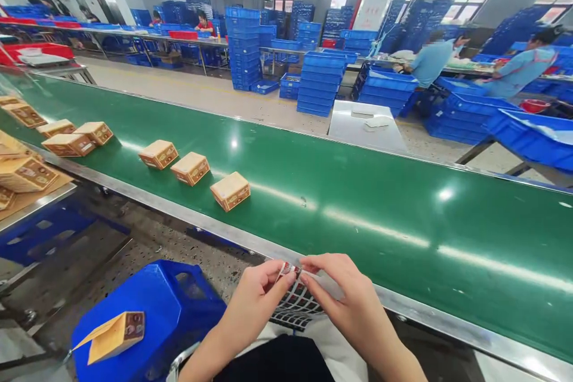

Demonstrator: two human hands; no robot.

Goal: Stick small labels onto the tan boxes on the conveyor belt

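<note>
In the head view, my left hand [256,290] pinches a small red-and-white printed piece [290,268] between thumb and fingers, low and just in front of my body. My right hand [342,286] is closed at the right end of this piece, its thumb and index finger at the edge. Fingers cover much of the piece, so its kind cannot be made out. Below it, between my hands, shows a dark surface with a white grid [298,304]; whether it is a sheet or cloth is unclear. Both hands are at the near edge of the green conveyor belt [380,209].
Several small brown-and-cream cartons [230,191] sit on the belt's left part. More cartons [27,173] are piled on a table at far left. One carton with a raised flap [117,337] rests on a blue stool [170,310]. Blue crates [320,80] and people stand beyond the belt.
</note>
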